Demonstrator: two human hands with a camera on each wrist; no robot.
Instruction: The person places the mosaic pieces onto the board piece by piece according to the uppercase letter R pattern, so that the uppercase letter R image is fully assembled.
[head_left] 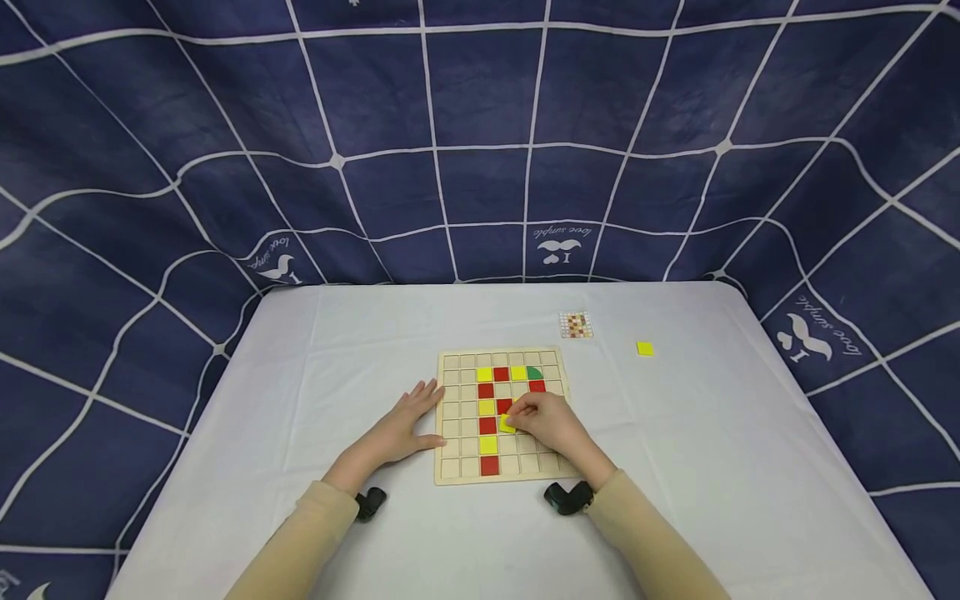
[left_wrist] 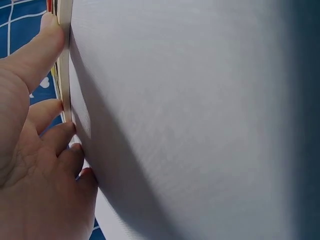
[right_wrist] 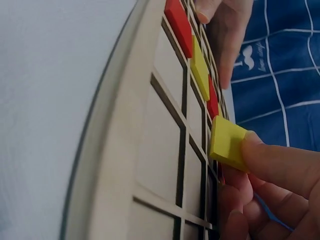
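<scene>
A square wooden grid board (head_left: 453,433) lies on the white cloth, with red and yellow square tiles in several cells and a green rounded tile (head_left: 534,372) near its top right. My right hand (head_left: 551,423) pinches a yellow square tile (right_wrist: 229,143) between thumb and fingers. That tile is tilted just over the board, right of the column of red and yellow tiles. With fingers extended, my left hand (head_left: 401,429) touches the board's left edge; in the left wrist view its thumb and fingertips meet the board's side (left_wrist: 65,75). The right hand covers some cells.
A small printed pattern card (head_left: 576,325) lies beyond the board's top right corner. Farther right is a loose yellow tile (head_left: 645,348). A dark blue curtain (head_left: 480,192) with white lines surrounds the table's back and sides.
</scene>
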